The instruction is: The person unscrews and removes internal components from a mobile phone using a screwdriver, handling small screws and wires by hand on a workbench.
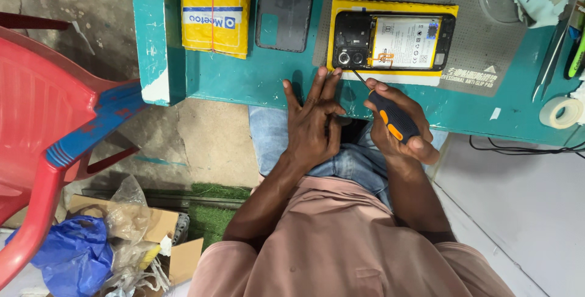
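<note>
Black-and-orange screwdriver (393, 117) in right hand (396, 126) near opened phone (393, 42).

Opened phone (393, 42) flat on mat, screwdriver (390, 115) angled

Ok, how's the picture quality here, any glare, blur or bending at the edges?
Head view: even, soft light, sharp focus; faint glare on the opened black phone's white battery; short shadows under the left hand; wide-angle bending curves the teal wooden table's edge and the red plastic chair.
</note>
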